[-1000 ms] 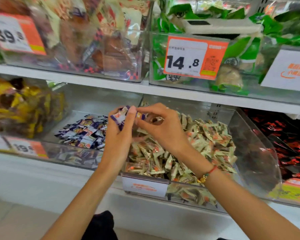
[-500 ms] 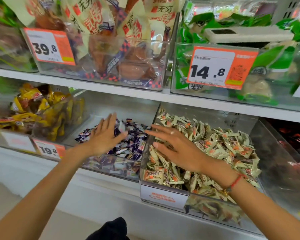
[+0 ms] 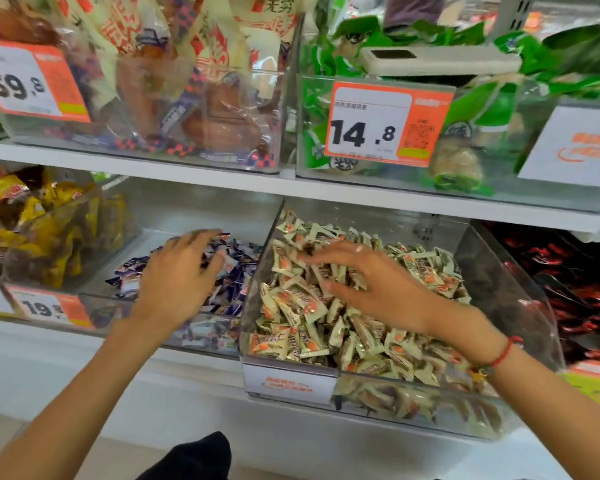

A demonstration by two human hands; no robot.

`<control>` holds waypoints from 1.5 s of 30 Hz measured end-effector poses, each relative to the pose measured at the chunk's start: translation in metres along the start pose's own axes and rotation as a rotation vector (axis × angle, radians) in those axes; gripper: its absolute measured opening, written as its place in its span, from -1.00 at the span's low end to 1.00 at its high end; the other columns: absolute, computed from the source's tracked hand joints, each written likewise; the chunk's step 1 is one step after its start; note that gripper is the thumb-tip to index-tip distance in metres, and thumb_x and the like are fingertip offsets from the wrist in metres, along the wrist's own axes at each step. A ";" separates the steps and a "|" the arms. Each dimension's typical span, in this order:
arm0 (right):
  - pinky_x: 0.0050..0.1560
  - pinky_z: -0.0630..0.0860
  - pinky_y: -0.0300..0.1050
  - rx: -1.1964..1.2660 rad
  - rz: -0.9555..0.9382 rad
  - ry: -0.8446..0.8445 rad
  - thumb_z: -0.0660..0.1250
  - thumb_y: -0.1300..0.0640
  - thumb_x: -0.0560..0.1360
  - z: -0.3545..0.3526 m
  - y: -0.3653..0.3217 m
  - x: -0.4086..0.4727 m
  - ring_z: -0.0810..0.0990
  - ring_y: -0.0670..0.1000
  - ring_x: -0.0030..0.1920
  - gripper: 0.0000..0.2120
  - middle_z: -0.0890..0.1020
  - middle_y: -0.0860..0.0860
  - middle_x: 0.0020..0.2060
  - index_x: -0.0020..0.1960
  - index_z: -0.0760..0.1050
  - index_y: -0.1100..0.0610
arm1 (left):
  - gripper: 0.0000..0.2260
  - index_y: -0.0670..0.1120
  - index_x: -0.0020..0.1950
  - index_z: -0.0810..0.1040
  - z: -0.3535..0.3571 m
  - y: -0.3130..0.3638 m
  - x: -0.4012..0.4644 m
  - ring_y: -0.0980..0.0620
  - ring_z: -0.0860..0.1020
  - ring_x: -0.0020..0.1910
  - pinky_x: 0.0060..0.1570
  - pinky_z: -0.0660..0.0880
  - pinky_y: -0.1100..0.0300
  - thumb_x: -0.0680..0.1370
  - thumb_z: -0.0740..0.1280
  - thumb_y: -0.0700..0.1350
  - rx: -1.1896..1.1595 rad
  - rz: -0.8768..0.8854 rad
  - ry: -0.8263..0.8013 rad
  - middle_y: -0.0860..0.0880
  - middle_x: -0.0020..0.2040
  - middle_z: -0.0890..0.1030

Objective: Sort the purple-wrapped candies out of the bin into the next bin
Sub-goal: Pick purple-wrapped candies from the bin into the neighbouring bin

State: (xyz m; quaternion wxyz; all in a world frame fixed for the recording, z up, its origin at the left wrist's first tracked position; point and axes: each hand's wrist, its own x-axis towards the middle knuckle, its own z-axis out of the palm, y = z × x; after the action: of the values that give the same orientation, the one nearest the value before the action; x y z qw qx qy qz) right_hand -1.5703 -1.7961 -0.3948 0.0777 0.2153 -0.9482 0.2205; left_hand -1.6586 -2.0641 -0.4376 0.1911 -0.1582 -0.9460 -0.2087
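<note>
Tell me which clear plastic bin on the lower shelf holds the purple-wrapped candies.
The clear bin under the left hand; its right-hand neighbour holds cream-wrapped candies.

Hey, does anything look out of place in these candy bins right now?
Nothing clearly stands out. The cream candies fill their bin, the purple candies lie in the next one. No purple wrapper shows among the cream ones, though the right hand covers some.

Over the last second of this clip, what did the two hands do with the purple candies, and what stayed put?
The left hand, which held a cluster of purple-wrapped candies up between both hands, dropped over the left bin, opened and let them go. The right hand left that cluster and spread open over the cream-wrapped candies in the right bin. Bins, shelves and price tags stayed in place.
</note>
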 end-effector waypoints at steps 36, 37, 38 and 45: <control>0.44 -0.03 0.24 -0.382 0.760 -0.673 -0.01 0.18 0.67 -0.001 0.047 -0.065 0.10 0.31 0.45 -0.65 0.34 0.31 0.34 0.28 0.40 0.36 | -0.79 0.30 0.13 0.54 0.058 0.135 -0.023 0.15 0.26 0.40 0.40 -0.16 0.22 0.51 0.32 0.12 -0.072 0.560 -0.360 0.27 0.38 0.30; 0.44 0.01 0.18 -0.292 0.725 -0.706 -0.02 0.18 0.68 -0.005 0.043 -0.070 0.18 0.27 0.41 -0.65 0.36 0.31 0.31 0.27 0.39 0.37 | -0.79 0.32 0.14 0.52 0.057 0.136 -0.022 0.17 0.23 0.41 0.39 -0.18 0.24 0.52 0.30 0.13 -0.066 0.559 -0.370 0.30 0.38 0.27; 0.44 0.06 0.14 -0.195 0.683 -0.710 -0.02 0.17 0.68 -0.008 0.039 -0.075 0.25 0.22 0.35 -0.65 0.38 0.30 0.31 0.29 0.38 0.35 | -0.79 0.33 0.15 0.50 0.056 0.137 -0.022 0.18 0.21 0.41 0.39 -0.20 0.25 0.52 0.29 0.15 -0.056 0.553 -0.384 0.31 0.38 0.25; 0.41 0.34 0.11 0.206 0.535 -0.460 0.06 0.12 0.67 -0.058 0.028 -0.113 0.40 0.14 0.40 -0.65 0.40 -0.04 0.42 0.42 0.39 0.00 | -0.79 0.28 0.14 0.54 0.053 0.143 -0.024 0.17 0.24 0.41 0.40 -0.16 0.23 0.52 0.35 0.08 -0.084 0.519 -0.393 0.27 0.39 0.31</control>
State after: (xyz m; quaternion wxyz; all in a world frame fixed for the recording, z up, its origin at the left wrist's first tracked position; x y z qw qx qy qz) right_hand -1.4782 -1.7051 -0.3815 -0.2200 0.0105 -0.9364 0.2731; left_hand -1.5993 -1.9216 -0.4445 0.0451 -0.4390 -0.8835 -0.1572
